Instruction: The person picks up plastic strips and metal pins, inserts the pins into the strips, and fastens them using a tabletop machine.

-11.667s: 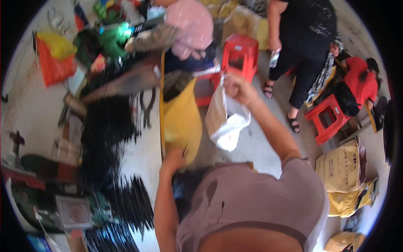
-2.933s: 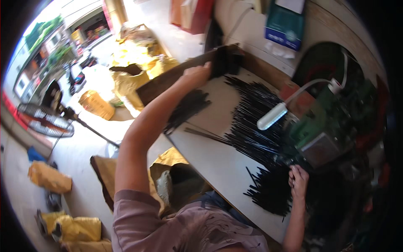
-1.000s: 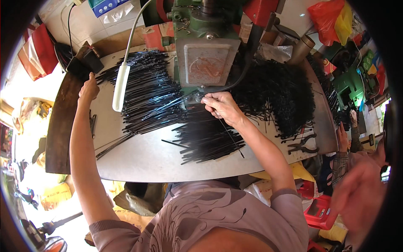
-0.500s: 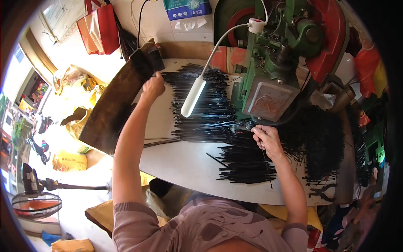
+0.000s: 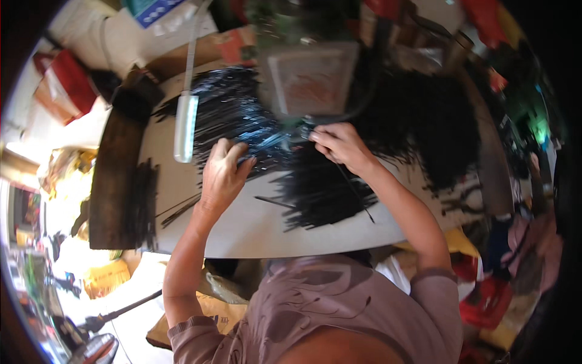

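My right hand (image 5: pixel 343 147) is closed at the foot of a green press, thumb and fingers pinched together. A thin black rod (image 5: pixel 354 189) runs from under these fingers toward the table's near edge. My left hand (image 5: pixel 223 175) hovers over the left pile of black rods (image 5: pixel 227 103), fingers bent and thumb apart, and nothing shows in its grasp. Several rods (image 5: pixel 270 142) catch bluish light between the two hands, pointing at the press. Motion blurs the press (image 5: pixel 312 79) and its small tooling (image 5: pixel 307 127).
A white tube lamp (image 5: pixel 186 128) hangs over the left pile. More black rods (image 5: pixel 330 197) lie near the front, with a large dark heap (image 5: pixel 442 127) to the right. A dark wooden board (image 5: pixel 115 182) edges the pale table (image 5: pixel 236 239). Pliers (image 5: pixel 462 200) rest at right.
My left hand has come from the dark block at the far left down to the left pile's near side. The whole view has swung right; my right hand stays at the press.
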The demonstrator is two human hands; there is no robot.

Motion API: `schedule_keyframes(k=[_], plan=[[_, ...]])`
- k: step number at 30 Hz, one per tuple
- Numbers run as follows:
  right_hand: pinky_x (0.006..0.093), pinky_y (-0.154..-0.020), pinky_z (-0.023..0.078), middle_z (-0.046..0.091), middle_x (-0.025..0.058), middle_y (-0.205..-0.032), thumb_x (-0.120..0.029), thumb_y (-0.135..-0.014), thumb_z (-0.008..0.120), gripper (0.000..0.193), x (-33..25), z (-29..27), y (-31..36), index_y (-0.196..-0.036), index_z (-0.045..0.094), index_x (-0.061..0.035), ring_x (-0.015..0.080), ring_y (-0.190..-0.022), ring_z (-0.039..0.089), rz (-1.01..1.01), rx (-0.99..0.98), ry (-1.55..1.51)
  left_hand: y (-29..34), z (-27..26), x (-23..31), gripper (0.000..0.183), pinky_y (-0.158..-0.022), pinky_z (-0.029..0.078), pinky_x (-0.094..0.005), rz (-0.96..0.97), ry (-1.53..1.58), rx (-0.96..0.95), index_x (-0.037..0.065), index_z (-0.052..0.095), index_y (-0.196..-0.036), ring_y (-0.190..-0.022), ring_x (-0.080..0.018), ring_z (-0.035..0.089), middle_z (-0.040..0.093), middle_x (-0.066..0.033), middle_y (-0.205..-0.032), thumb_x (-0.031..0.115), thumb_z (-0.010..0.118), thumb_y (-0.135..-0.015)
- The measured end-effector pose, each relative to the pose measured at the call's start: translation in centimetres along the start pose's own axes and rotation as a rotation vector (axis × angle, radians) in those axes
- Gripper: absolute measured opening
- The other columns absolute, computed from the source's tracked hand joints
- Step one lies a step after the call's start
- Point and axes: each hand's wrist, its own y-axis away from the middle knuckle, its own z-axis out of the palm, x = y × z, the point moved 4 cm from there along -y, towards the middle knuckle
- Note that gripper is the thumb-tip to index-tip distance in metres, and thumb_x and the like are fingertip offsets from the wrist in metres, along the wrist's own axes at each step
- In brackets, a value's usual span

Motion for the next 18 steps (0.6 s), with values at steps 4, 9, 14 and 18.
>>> schedule_keyframes(k=[4, 9, 14, 18], plan=[[0.0171, -0.036, 0.024, 0.043, -0.0018, -0.053, -0.015, -0.082, 0.05, 0.021, 0.5, -0.5, 0.1, -0.066, 0.05, -0.002, 0.0018, -0.041, 0.033, -0.012, 0.071, 0.021, -2.5, 4.3, 0.9, 0.036, -0.068, 0.037, -0.0379, 0.103, -0.125, -0.05, 0.001, 0.053, -0.094, -0.083, -0.0292, 0.044, 0.047, -0.0125, -0.085, 0.017, 0.065, -0.064], [0.0174, -0.036, 0.025, 0.043, -0.0018, -0.052, -0.014, -0.082, 0.05, 0.021, 0.9, -0.4, 0.3, -0.065, 0.051, -0.0022, 0.0021, -0.042, 0.034, -0.048, 0.073, -0.004, -2.7, 6.1, 1.0, 0.02, -0.064, 0.036, -0.0383, 0.13, -0.174, -0.032, 0.004, 0.055, -0.083, -0.077, -0.0275, 0.044, 0.047, -0.0096, -0.077, 0.007, 0.057, -0.063], [0.0179, -0.036, 0.025, 0.044, -0.0017, -0.053, -0.015, -0.081, 0.05, 0.02, 0.7, -0.5, 0.5, -0.066, 0.052, -0.002, 0.0026, -0.043, 0.035, -0.027, 0.086, 0.025, -3.1, 5.2, 1.6, 0.018, -0.061, 0.041, -0.0368, 0.116, -0.226, -0.069, 0.002, 0.056, -0.077, -0.073, -0.0288, 0.048, 0.05, -0.0118, -0.076, 0.002, 0.058, -0.059], [0.0179, -0.036, 0.025, 0.044, -0.0017, -0.053, -0.015, -0.081, 0.051, 0.02, 0.8, -0.6, 0.4, -0.067, 0.053, -0.0017, 0.0028, -0.043, 0.036, -0.015, 0.098, -0.009, -3.5, 4.3, 1.8, 0.015, -0.05, 0.043, -0.0294, -0.138, 0.14, -0.421, 0.001, 0.054, -0.072, -0.055, -0.0252, 0.054, 0.055, -0.0109, -0.065, 0.007, 0.064, -0.063]])
